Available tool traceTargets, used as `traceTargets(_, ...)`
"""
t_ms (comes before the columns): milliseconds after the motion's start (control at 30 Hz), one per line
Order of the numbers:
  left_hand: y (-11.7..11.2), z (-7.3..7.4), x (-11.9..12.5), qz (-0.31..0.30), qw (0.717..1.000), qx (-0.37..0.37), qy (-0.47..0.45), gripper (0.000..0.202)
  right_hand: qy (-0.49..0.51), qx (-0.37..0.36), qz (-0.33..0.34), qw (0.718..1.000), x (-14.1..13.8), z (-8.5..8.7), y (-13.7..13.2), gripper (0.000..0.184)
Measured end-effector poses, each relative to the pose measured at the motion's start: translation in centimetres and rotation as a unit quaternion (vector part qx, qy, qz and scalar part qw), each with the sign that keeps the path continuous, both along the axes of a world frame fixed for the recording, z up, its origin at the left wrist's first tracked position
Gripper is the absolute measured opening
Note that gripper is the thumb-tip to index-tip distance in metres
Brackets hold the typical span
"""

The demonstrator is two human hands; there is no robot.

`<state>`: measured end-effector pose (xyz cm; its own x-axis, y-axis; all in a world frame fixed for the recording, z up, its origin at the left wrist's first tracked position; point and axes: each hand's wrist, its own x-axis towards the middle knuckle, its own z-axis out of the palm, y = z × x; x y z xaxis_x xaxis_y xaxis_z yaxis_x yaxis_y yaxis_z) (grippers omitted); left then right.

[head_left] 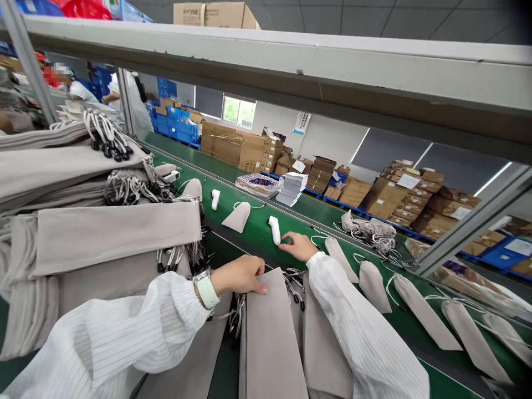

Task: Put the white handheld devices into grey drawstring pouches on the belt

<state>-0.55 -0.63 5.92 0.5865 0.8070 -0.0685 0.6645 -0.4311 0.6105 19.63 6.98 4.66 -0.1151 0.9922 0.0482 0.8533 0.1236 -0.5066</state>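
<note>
My left hand [241, 275] rests on the top end of a grey drawstring pouch [272, 338] lying in front of me, fingers curled over its edge. My right hand [298, 245] reaches over the green conveyor belt [257, 224], its fingertips just beside a small white plastic device [274, 229]; the fingers are bent but hold nothing I can make out. A second white device [215, 199] and a filled grey pouch [238, 216] lie further up the belt. Both arms wear white striped sleeves, and a watch sits on the left wrist.
Stacks of grey pouches [83, 233] with corded ends fill the left side. Several filled pouches [424, 316] lie along the belt to the right. Cardboard boxes [236, 147], blue crates [183, 127] and paper stacks [292, 187] stand beyond the belt. A metal shelf beam [291, 61] crosses overhead. A person works at far left.
</note>
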Motion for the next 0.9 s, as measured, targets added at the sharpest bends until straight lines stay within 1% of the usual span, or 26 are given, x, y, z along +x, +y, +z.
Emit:
traceTargets(100, -0.4, 0.8, -0.1, -0.017, 1.000, 0.010, -0.018, 0.020, 0.032, 0.004, -0.075, 0.997, -0.9, -0.6, 3.4, 0.026)
traceTargets(200, -1.3, 1.9, -0.3, -0.018, 0.999, 0.031, -0.033, 0.019, 0.076, 0.017, -0.140, 0.987, -2.2, -1.9, 5.8, 0.025)
traceTargets(300, -1.8, 3.0, -0.8, -0.025, 0.997, 0.041, -0.053, 0.020, 0.136, 0.020, -0.177, 0.975, -2.9, -3.1, 6.6, 0.041)
traceTargets(367, -1.7, 3.4, -1.1, -0.046, 0.996, 0.034, -0.070, 0.021, 0.190, 0.008, -0.179, 0.965, -2.6, -3.2, 6.5, 0.043)
traceTargets(400, -1.5, 3.4, -1.2, -0.055, 0.995, 0.030, -0.078, 0.022, 0.220, 0.001, -0.174, 0.960, -2.2, -3.0, 6.2, 0.042)
traceTargets(467, -1.1, 3.3, -1.2, -0.068, 0.992, 0.033, -0.101, 0.024, 0.280, -0.004, -0.152, 0.948, -1.1, -2.1, 5.1, 0.043)
traceTargets(533, -0.8, 2.9, -0.9, -0.076, 0.988, 0.049, -0.129, 0.025, 0.328, 0.008, -0.125, 0.936, 0.2, -0.7, 3.3, 0.050)
traceTargets(567, -0.6, 2.6, -0.7, -0.080, 0.984, 0.060, -0.144, 0.025, 0.368, 0.017, -0.099, 0.925, 0.7, 0.2, 2.1, 0.055)
traceTargets(600, -0.6, 2.4, -0.4, -0.084, 0.981, 0.070, -0.157, 0.024, 0.420, 0.023, -0.064, 0.905, 1.2, 1.1, 0.8, 0.062)
traceTargets(633, -0.6, 2.1, -0.1, -0.089, 0.979, 0.076, -0.168, 0.023, 0.479, 0.029, -0.024, 0.877, 1.4, 2.1, -0.6, 0.069)
traceTargets(667, -0.7, 1.9, 0.2, -0.091, 0.977, 0.078, -0.177, 0.022, 0.539, 0.036, 0.018, 0.842, 1.4, 2.9, -1.9, 0.075)
traceTargets(700, -0.8, 1.7, 0.4, -0.093, 0.975, 0.078, -0.186, 0.021, 0.589, 0.044, 0.055, 0.805, 1.3, 3.7, -3.2, 0.078)
traceTargets(733, -0.9, 1.6, 0.7, -0.096, 0.973, 0.076, -0.194, 0.020, 0.624, 0.051, 0.082, 0.775, 0.9, 4.4, -4.3, 0.078)
traceTargets(767, -1.0, 1.5, 0.9, -0.098, 0.972, 0.075, -0.200, 0.020, 0.639, 0.057, 0.096, 0.761, 0.5, 4.9, -5.2, 0.076)
traceTargets(833, -1.3, 1.3, 1.3, -0.103, 0.970, 0.080, -0.206, 0.019, 0.647, 0.061, 0.109, 0.753, -0.4, 5.7, -6.4, 0.070)
traceTargets(900, -1.5, 1.3, 1.5, -0.104, 0.969, 0.090, -0.205, 0.018, 0.644, 0.060, 0.115, 0.754, -1.0, 6.1, -6.9, 0.064)
